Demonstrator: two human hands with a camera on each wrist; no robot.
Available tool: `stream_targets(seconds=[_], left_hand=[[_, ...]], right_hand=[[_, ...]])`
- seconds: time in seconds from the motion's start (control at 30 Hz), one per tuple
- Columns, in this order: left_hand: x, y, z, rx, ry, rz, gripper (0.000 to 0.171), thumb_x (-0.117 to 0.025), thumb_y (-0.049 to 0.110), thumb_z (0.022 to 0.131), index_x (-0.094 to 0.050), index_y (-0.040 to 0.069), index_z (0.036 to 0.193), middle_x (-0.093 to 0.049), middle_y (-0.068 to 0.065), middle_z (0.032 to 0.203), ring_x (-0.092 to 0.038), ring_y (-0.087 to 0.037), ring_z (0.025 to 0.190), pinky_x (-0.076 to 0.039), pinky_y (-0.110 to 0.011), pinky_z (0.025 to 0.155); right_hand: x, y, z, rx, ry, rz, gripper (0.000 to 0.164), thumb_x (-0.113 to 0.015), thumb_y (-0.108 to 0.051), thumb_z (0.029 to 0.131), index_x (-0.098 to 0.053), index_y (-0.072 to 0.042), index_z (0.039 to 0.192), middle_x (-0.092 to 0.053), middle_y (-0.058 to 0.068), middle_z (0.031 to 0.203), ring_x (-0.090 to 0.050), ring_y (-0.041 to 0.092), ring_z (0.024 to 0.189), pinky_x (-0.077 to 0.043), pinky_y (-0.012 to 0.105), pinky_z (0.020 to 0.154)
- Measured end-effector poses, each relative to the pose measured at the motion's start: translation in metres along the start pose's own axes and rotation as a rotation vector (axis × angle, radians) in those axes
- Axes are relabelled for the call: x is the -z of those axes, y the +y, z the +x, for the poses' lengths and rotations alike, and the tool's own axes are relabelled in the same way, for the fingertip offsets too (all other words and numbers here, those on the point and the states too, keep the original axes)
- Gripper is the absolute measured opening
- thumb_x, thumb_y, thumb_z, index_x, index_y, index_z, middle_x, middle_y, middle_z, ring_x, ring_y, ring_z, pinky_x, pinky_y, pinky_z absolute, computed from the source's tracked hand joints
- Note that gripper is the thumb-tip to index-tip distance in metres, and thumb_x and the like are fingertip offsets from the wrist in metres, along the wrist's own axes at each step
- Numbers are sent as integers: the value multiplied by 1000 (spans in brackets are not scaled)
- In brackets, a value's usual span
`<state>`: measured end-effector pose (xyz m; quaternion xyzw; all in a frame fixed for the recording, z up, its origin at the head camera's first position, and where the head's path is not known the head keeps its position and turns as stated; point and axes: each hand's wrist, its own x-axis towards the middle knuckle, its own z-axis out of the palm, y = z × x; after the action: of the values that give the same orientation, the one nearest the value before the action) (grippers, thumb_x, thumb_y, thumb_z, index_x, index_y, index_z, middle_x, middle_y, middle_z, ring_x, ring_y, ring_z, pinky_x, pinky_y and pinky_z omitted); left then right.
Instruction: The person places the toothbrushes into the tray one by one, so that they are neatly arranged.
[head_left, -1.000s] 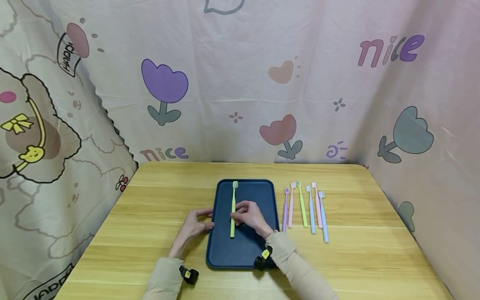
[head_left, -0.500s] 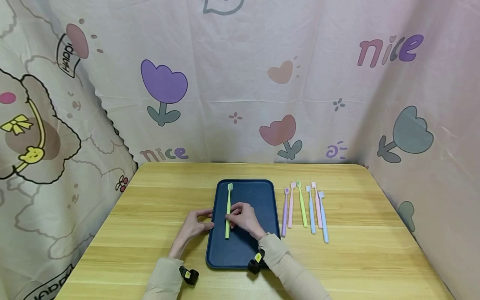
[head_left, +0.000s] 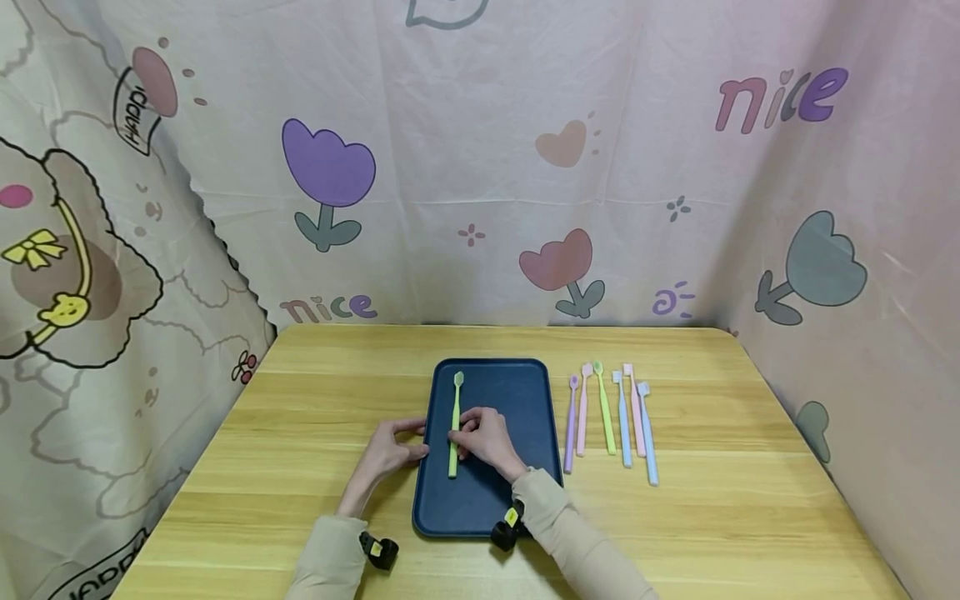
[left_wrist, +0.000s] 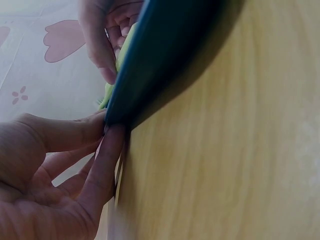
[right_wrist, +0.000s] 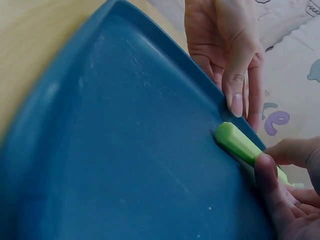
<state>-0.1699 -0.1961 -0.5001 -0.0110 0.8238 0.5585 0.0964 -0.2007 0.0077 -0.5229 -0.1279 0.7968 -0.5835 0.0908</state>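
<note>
A light green toothbrush (head_left: 453, 454) lies lengthwise over the left part of the dark blue tray (head_left: 495, 508), its head toward the far edge. My right hand (head_left: 489, 437) pinches its handle between thumb and fingers, close over the tray floor. In the right wrist view the handle end (right_wrist: 235, 142) sits just inside the rim. My left hand (head_left: 386, 458) holds the tray's left edge, thumb at the rim and fingers along the outside. From the left wrist view, the left fingertips (left_wrist: 112, 142) meet at that rim.
Right of the tray, several toothbrushes lie roughly parallel on the wooden table (head_left: 322, 375): a purple one (head_left: 570, 429), a pink one (head_left: 582, 417), another green one (head_left: 606, 417) and more in blue and pink. A patterned curtain (head_left: 450, 150) hangs behind the table.
My right hand has carried the green toothbrush a little left and toward me, closer to the tray's left side. The left hand and the other toothbrushes have stayed put.
</note>
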Motion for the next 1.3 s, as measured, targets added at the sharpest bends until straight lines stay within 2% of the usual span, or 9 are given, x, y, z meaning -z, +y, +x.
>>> stream_targets(seconds=[0.23,0.5,0.6,0.9,1.3], left_hand=[[0,0,0,-27,-26,3,49,-69,-8,85,-59,-11,133,-66,-32,122,-71,-13,68,-60,-27,68],[1,-1,1,-16,-9,8,48,-69,-8,85,-61,-8,132,-67,-29,120,-71,-16,66,-60,-27,68],[0,-2,1,-15,-11,9,48,-69,-8,85,-61,-9,132,-67,-30,121,-72,-16,68,-61,-27,69],[1,-3,2,-18,-17,0,48,-69,-8,85,-60,-9,133,-66,-30,121,-73,-17,71,-61,-27,69],[1,-3,1,-16,-5,3,48,-69,-7,85,-61,-8,132,-67,-29,120,-72,-17,70,-61,-28,68]], right_hand=[[-2,-2,0,0,20,-26,30,-76,-11,87,-67,5,111,-72,11,72,-66,15,53,-58,25,58],[-6,-4,0,-20,22,-62,38,-79,-15,86,-64,5,116,-71,7,71,-67,15,52,-57,26,56],[-5,-5,0,-23,18,-50,40,-79,-16,86,-64,6,116,-72,9,72,-67,16,52,-58,27,54],[-2,-2,1,-30,-3,17,33,-78,-15,87,-68,4,111,-75,14,76,-71,20,56,-60,29,59],[-7,-2,1,-11,-14,24,33,-77,-13,88,-67,6,114,-76,17,78,-73,24,60,-61,30,58]])
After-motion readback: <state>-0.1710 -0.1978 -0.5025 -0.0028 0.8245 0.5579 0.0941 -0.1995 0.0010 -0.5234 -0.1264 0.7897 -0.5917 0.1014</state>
